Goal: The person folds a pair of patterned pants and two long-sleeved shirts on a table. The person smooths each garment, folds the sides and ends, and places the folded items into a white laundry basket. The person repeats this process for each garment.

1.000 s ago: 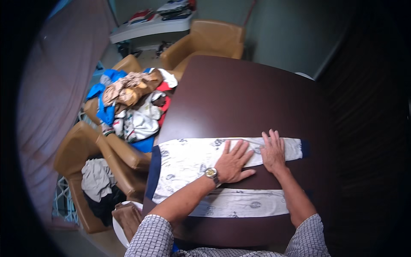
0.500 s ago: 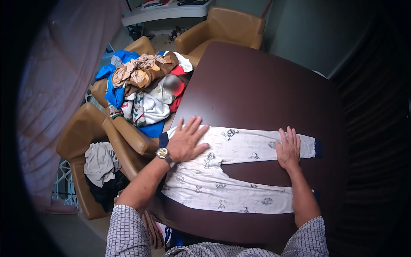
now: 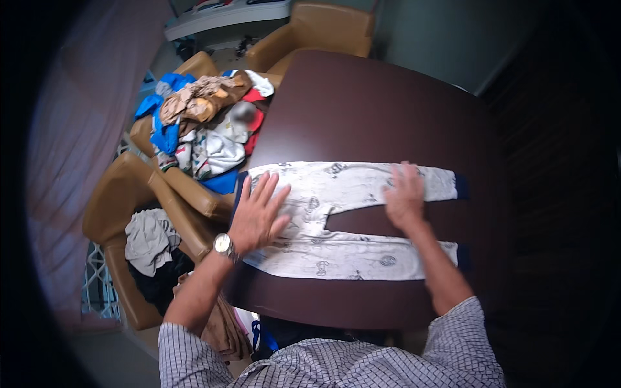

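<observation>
A pair of white printed trousers (image 3: pixel 349 258) with navy waistband and cuffs lies flat on the dark brown table (image 3: pixel 362 116), its waist to the left and legs pointing right. My left hand (image 3: pixel 257 216), with a watch on its wrist, is over the waist end, fingers spread and holding nothing. Over the far leg is my right hand (image 3: pixel 405 194), slightly blurred, its fingers stretched out and nothing in them. Whether either palm touches the cloth I cannot tell.
A heap of mixed clothes (image 3: pixel 200 116) fills chairs at the table's left edge. Nearer, a tan armchair (image 3: pixel 116 194) holds a grey garment (image 3: pixel 150 240) and dark cloth. Another tan armchair (image 3: pixel 330 29) and a white table (image 3: pixel 226 18) stand at the back.
The trousers now lie higher in view, their legs closer together. Both hands have shifted up and left in the picture, and the whole view has moved a little.
</observation>
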Demonstrator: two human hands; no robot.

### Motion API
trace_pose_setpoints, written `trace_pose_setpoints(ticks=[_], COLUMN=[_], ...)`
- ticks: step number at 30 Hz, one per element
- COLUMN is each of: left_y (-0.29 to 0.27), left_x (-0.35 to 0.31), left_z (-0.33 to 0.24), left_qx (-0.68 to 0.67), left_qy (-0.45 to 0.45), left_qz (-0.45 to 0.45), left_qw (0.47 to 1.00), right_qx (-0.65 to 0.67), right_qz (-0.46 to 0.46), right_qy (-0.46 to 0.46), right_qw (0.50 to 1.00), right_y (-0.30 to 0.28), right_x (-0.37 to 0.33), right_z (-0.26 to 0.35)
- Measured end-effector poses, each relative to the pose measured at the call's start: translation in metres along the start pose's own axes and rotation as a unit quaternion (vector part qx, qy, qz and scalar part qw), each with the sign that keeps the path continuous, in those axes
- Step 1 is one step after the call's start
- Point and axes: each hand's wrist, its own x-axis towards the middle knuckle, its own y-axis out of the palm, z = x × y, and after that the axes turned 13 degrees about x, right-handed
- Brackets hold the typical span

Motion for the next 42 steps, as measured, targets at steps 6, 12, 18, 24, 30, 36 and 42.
trace_pose_setpoints(ticks=[6, 12, 18, 24, 30, 36, 42], left_y=[0.007, 0.001, -0.001, -0.016, -0.022, -0.007, 0.0], left_x=[-0.076, -0.117, -0.131, -0.134, -0.14, -0.153, -0.173], left_z=[-0.083, -0.084, -0.085, -0.072, -0.069, -0.059, -0.049], left_qx=[-0.1, -0.089, -0.079, -0.103, -0.096, -0.082, -0.027], left_qy=[-0.023, -0.121, -0.109, -0.086, -0.077, -0.089, -0.098], left_qz=[-0.004, 0.04, 0.043, 0.058, 0.075, 0.047, 0.059], left_qw=[0.995, 0.988, 0.99, 0.989, 0.99, 0.992, 0.993], right_qx=[0.309, 0.242, 0.205, 0.214, 0.233, 0.136, 0.042], right_qz=[0.071, 0.014, 0.031, 0.055, 0.035, -0.012, 0.008], right_qy=[-0.138, -0.023, -0.019, 0.006, 0.033, 0.066, 0.186], right_qw=[0.938, 0.97, 0.978, 0.975, 0.971, 0.988, 0.982], right_y=[-0.022, -0.048, -0.069, -0.081, -0.091, -0.079, -0.069], right_x=[-0.124, -0.181, -0.21, -0.235, -0.239, -0.219, -0.239], right_z=[0.177, 0.16, 0.161, 0.166, 0.153, 0.091, 0.02])
